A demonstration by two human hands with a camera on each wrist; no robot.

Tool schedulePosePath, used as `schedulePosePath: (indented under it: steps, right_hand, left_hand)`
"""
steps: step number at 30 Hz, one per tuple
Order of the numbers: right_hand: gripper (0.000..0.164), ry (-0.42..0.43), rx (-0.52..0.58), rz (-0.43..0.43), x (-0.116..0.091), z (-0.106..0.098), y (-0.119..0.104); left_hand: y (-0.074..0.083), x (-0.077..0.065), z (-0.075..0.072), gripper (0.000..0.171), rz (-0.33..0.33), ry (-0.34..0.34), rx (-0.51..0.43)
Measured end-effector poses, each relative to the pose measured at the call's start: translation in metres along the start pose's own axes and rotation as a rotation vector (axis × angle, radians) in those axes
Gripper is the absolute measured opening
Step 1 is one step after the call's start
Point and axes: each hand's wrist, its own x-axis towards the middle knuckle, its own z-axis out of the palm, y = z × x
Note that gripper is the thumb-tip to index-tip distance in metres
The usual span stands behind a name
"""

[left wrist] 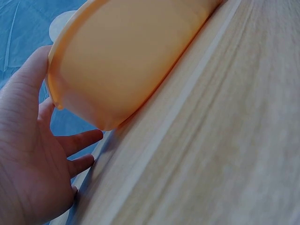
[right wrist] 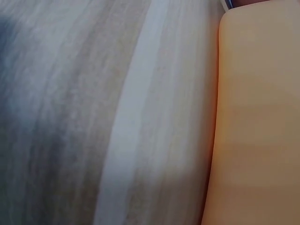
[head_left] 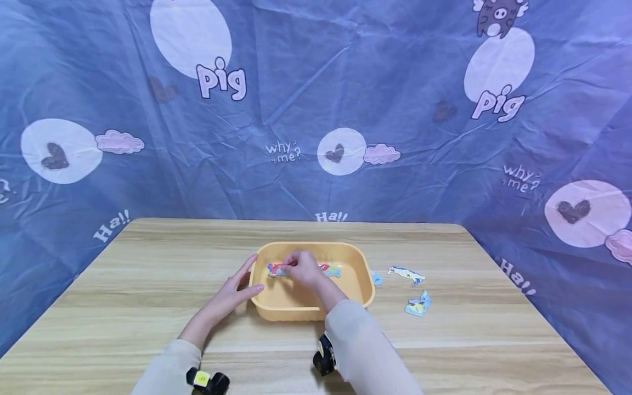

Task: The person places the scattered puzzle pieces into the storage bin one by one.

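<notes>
A yellow plastic tub [head_left: 301, 314] stands on the table. My right hand [head_left: 306, 269] reaches into it, fingertips pinching a red and blue puzzle piece [head_left: 274, 269] near the tub's back left. Another colourful piece [head_left: 331, 270] shows on the other side of that hand, which hides what lies between them. At the tub's left end is my left hand [head_left: 229, 296], its thumb over the rim and its fairly straight fingers spread along the outside. In the left wrist view, the thumb of the left hand [left wrist: 28, 154] touches the tub's rim [left wrist: 55, 70].
Right of the tub lie a white and blue piece [head_left: 407, 274] and a light blue and yellow piece [head_left: 418, 303]. A small blue piece [head_left: 377, 278] pokes out beside the tub's right wall. Behind the wooden table [head_left: 123, 285] hangs a blue printed cloth [head_left: 296, 109].
</notes>
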Motion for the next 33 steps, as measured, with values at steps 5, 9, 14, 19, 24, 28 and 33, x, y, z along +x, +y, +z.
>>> schedulePosePath:
  steps: [5, 9, 14, 19, 24, 28, 33]
  right_hand:
    - [0.005, -0.019, -0.027, -0.009, -0.0008, -0.0001, -0.0001]
    - [0.007, -0.037, -0.068, -0.017, -0.0011, 0.0001, 0.0002]
    - [0.005, -0.076, -0.067, 0.003, -0.0017, 0.0005, -0.0002]
    - [0.005, -0.101, -0.079, 0.001, -0.0019, 0.0008, -0.0010]
    - [0.005, -0.102, -0.103, -0.003, -0.0023, 0.0019, -0.0009]
    - [0.006, -0.103, -0.133, -0.019, -0.0020, 0.0034, -0.0005]
    - [0.006, -0.104, -0.171, -0.029, -0.0013, 0.0047, -0.0001]
  left_hand:
    - [-0.0008, 0.0010, 0.0000, 0.071, 0.004, -0.005, -0.002]
    - [-0.0011, 0.0014, 0.0000, 0.071, 0.004, -0.007, -0.004]
    - [-0.0008, 0.0016, -0.0002, 0.072, 0.000, -0.003, -0.006]
    - [-0.0002, 0.0017, -0.0005, 0.072, -0.002, -0.003, 0.003]
    - [-0.0002, 0.0026, -0.0001, 0.073, -0.006, -0.001, 0.008]
    - [-0.0004, 0.0030, 0.0001, 0.073, -0.003, 0.003, 0.016]
    - [0.0000, 0.0026, 0.0008, 0.072, 0.006, 0.004, 0.016]
